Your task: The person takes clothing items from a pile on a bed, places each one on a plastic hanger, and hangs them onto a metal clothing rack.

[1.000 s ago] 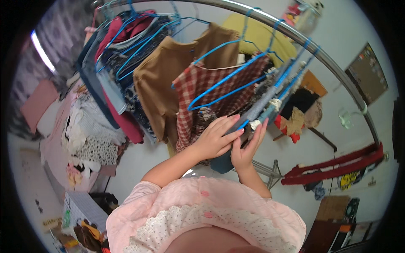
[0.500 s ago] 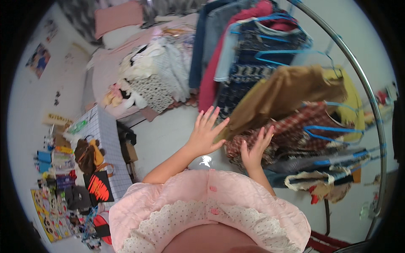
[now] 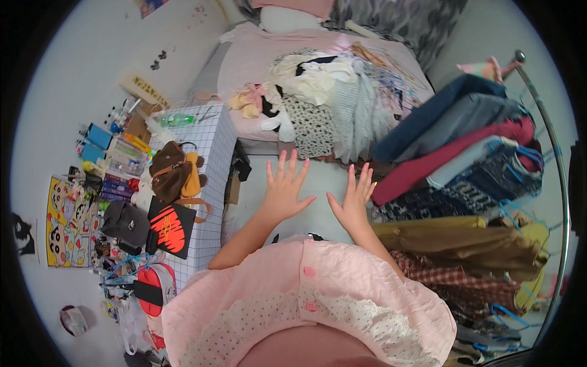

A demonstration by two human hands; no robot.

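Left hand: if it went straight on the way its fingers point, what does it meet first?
Probably the black-spotted white cloth at the near edge of the bed; the left hand might pass above it, as depth is unclear.

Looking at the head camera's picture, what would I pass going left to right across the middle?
Cartoon poster, dark grey cap, black item with a red-orange print, the person's left hand, their right hand, brown hanging garment, metal rail.
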